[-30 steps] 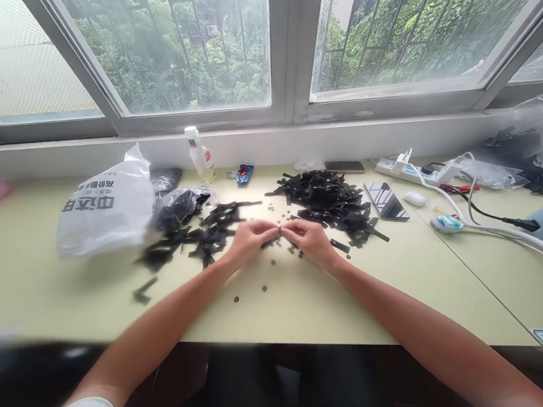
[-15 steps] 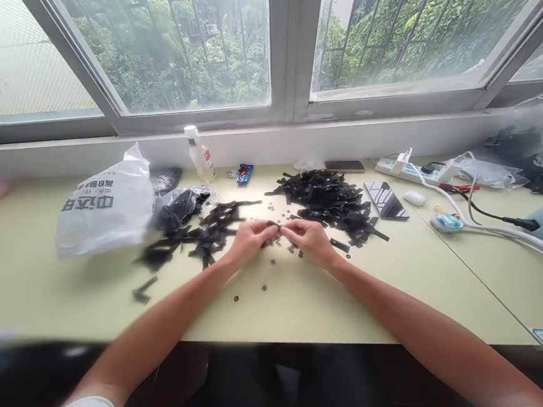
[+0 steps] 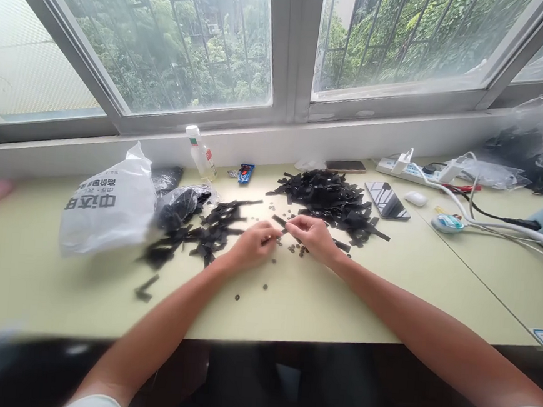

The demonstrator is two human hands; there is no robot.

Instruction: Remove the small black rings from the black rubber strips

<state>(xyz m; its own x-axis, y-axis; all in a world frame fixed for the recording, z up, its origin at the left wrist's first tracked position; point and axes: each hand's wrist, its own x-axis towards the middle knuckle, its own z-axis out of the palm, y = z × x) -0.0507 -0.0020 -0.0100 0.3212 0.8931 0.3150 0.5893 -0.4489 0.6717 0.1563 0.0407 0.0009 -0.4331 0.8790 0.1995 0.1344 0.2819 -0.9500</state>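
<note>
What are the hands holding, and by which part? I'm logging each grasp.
Both hands, left hand and right hand, pinch one small black strip between fingertips; the exact place of the hold cannot be told.

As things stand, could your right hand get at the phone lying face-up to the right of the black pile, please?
Probably yes: the right hand sits near the phone, with only the flat edge of the black pile between them and nothing tall in the way.

A short black strip lies tilted between the fingertips of both hands, just above scattered small rings.
</note>
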